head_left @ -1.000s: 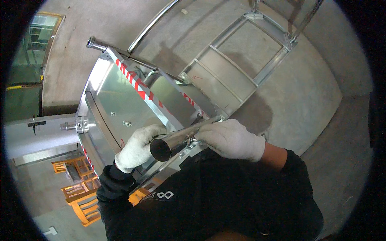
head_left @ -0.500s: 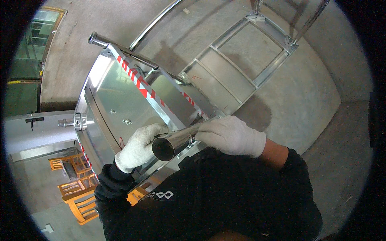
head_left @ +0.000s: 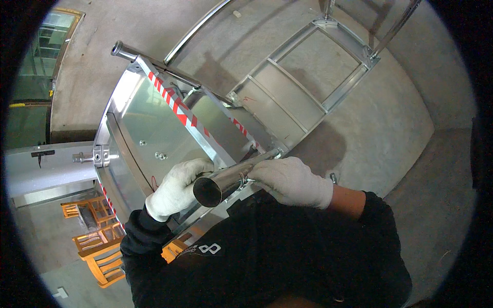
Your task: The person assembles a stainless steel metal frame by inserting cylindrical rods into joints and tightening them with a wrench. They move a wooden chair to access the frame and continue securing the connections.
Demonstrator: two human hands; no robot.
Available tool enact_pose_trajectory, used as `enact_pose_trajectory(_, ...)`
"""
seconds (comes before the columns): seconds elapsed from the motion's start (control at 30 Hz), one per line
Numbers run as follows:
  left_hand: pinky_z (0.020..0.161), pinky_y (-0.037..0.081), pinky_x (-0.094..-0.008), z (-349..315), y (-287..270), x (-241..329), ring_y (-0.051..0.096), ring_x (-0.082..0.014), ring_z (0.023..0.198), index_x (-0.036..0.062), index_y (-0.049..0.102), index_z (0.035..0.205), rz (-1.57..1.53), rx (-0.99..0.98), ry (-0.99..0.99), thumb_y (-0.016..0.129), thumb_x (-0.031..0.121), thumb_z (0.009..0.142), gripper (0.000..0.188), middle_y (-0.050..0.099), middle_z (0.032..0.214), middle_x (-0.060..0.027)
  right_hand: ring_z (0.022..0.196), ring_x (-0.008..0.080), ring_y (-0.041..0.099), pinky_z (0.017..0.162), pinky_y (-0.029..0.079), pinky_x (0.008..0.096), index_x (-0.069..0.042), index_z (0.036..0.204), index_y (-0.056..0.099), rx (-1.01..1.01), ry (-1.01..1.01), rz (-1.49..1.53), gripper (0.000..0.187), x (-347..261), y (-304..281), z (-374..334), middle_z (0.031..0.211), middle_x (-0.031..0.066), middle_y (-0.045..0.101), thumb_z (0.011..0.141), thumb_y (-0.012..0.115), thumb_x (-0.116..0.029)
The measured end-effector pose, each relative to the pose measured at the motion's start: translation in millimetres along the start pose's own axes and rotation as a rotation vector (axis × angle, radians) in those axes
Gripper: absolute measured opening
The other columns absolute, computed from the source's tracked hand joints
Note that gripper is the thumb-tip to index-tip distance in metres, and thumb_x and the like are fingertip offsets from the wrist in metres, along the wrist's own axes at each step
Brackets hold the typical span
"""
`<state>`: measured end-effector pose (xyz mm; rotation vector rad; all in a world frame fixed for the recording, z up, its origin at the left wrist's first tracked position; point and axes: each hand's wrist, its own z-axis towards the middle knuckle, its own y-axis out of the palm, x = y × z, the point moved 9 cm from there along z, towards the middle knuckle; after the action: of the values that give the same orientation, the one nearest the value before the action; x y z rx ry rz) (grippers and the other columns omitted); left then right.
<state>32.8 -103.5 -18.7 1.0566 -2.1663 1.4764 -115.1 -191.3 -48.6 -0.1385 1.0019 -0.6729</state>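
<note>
A shiny round metal tube points its open, dark end toward me, fixed along the edge of a large metal frame. My left hand, in a white glove, is curled against the left side of the tube near its open end; the fingertips are hidden behind it. On the right side, my gloved right hand has its fingers bent and pressed together at a small metal clamp on the tube. Whatever these fingers pinch is covered by the glove. Red and white striped tape runs along the frame's crossbar.
A metal panel with several bolts lies inside the frame. Another rectangular metal frame is on the concrete floor at far right. Wooden chairs stand at left, below a door handle. A curved metal rail crosses the back.
My right hand has slid slightly down and back along the tube, uncovering more of its far part. A small metal piece now shows beside the right wrist. The left hand stays nearly still.
</note>
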Motion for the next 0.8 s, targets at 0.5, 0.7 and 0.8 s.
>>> enact_pose_trajectory(0.5, 0.071, 0.050, -0.0408, -2, 1, 4, 0.064, -0.0371, 0.085, 0.0053, 0.063, 0.101, 0.160, 0.067, 0.120, 0.071, 0.021, 0.083, 0.025, 0.065, 0.093, -0.0157, 0.061, 0.0213, 0.066, 0.051, 0.056, 0.0320, -0.001, 0.113, 0.051, -0.085, 1.167, 1.329, 0.029, 19, 48, -30, 0.085, 0.0139, 0.067, 0.096, 0.057, -0.023)
enact_pose_trajectory(0.7, 0.072, 0.050, -0.0444, -6, 2, 8, 0.063, -0.0390, 0.088, 0.0081, 0.060, 0.105, 0.198, 0.150, 0.197, 0.068, 0.017, 0.083, 0.025, 0.064, 0.097, -0.0159, 0.069, 0.0218, 0.068, 0.057, 0.059, 0.0346, 0.000, 0.123, 0.050, -0.072, 1.209, 1.478, 0.035, 17, 56, -37, 0.095, 0.0147, 0.066, 0.097, 0.054, -0.023)
enact_pose_trajectory(0.8, 0.074, 0.050, -0.0451, -8, 0, 12, 0.062, -0.0393, 0.089, 0.0078, 0.059, 0.104, 0.183, 0.168, 0.193, 0.067, 0.017, 0.083, 0.025, 0.064, 0.098, -0.0161, 0.071, 0.0239, 0.068, 0.059, 0.059, 0.0360, 0.002, 0.121, 0.049, 0.027, 1.127, 1.418, 0.034, 18, 42, -33, 0.095, 0.0183, 0.066, 0.096, 0.056, -0.020)
